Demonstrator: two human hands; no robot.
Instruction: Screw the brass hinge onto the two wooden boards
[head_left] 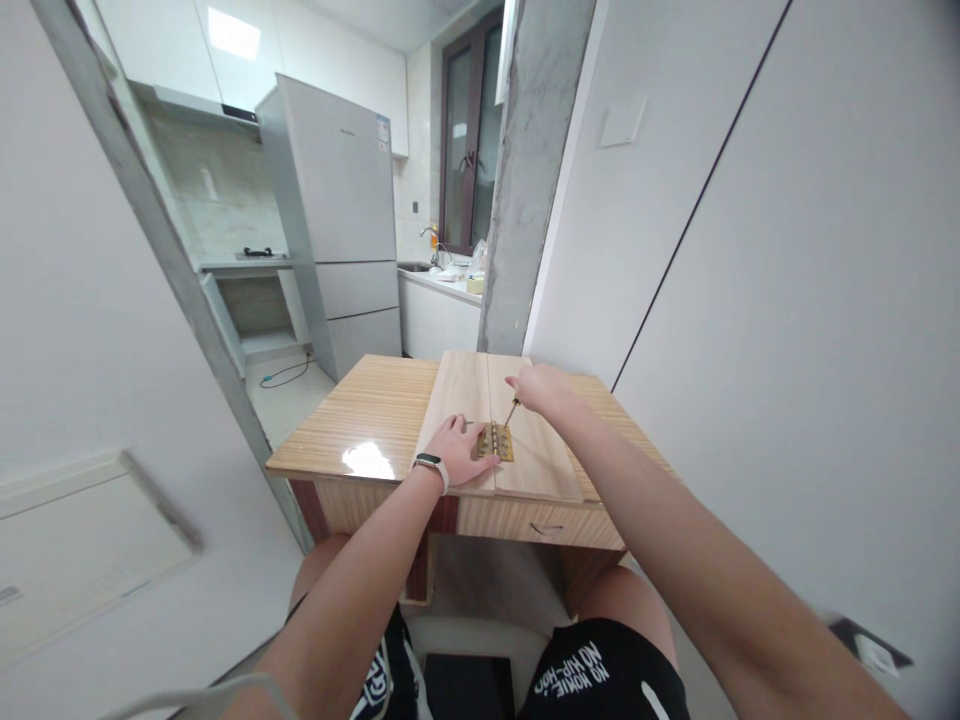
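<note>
A brass hinge (496, 442) lies opened flat across the seam between two pale wooden boards (459, 385), with screw heads or holes on its leaves. My left hand (452, 448) rests on the left board with its fingers spread. Its thumb and a fingertip touch the hinge's left leaf. A wristband is on that wrist. My right hand (546, 390) is closed around a screwdriver (513, 408), whose handle is mostly hidden by the fingers. The slanted shaft points down to the upper edge of the hinge's right leaf; whether a screw sits under the tip is too small to tell.
The boards lie across a glossy wooden desk (382, 400) with a drawer handle (546, 528) at the front. My knees are beneath it. White walls flank both sides. Beyond stand a grey fridge (341, 180) and a counter with a sink (415, 267). A cable (287, 375) lies on the floor.
</note>
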